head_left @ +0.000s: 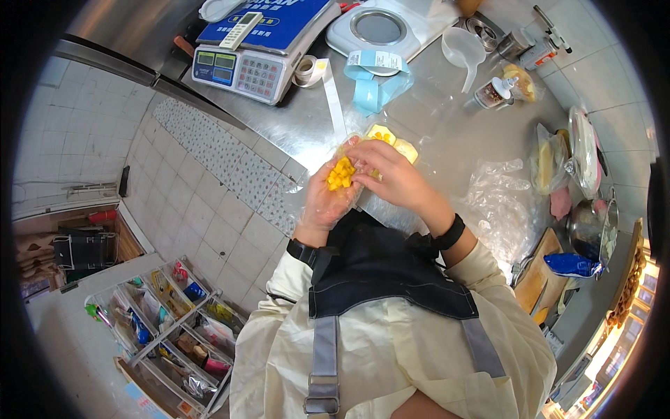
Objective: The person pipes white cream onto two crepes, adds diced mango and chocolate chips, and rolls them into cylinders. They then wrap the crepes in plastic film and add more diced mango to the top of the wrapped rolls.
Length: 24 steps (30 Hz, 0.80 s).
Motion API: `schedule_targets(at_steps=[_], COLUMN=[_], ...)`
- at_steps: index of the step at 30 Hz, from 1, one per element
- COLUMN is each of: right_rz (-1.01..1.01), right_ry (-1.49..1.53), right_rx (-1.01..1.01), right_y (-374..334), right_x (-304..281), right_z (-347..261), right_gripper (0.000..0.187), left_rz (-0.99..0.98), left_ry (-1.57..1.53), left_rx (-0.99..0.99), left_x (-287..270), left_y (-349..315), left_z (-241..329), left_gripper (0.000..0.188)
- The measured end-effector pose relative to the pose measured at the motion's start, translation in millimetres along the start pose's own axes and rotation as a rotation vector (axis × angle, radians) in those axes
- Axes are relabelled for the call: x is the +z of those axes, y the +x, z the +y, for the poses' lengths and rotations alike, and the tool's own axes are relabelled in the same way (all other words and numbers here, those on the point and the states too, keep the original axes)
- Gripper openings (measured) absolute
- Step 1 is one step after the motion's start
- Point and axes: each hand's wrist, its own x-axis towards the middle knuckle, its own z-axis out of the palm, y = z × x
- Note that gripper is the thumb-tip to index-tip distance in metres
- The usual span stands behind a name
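Note:
Cupped under a small heap of diced yellow fruit [340, 174] is my left hand [322, 204], which wears a clear plastic glove. My right hand [394, 173] reaches over from the right, its thumb and fingers drawn together at the edge of the heap. Whether a cube sits between those fingertips is hidden. Just beyond my hands, on the steel table, lie pale yellow pieces [405, 149] that look like cake, one topped with yellow cubes [379, 133]. My right hand partly covers them.
The steel table [447, 133] carries a blue-topped scale [241, 73] with a remote, a white scale [377, 28], a label roll [306, 70] and light-blue ribbon [377, 91]. Rightward are a white ladle [463, 52], pump bottle [494, 92], crumpled clear plastic [499, 199], cutting board [541, 269] and metal bowl [587, 227].

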Motion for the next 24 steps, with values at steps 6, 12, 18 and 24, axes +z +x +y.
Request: schedule_targets(at_steps=[6, 12, 18, 24], right_rz=[0.019, 0.083, 0.188, 0.034], right_ry=[-0.23, -0.289, -0.214, -0.264], right_rx=[-0.157, -0.121, 0.043, 0.082], right_y=[1, -4, 1, -3], right_x=[9, 8, -4, -11], right_z=[10, 27, 47, 80], right_gripper=[0.035, 0.027, 0.023, 0.02], left_rz=[-0.088, 0.059, 0.064, 0.091], left_ry=[0.021, -0.119, -0.179, -0.186], left_rx=[0.006, -0.044, -0.044, -0.013], left_x=[-12, 4, 4, -18], left_y=[3, 1, 1, -7], left_z=[-2, -1, 3, 12], left_gripper=[0.047, 0.05, 0.052, 0.055])
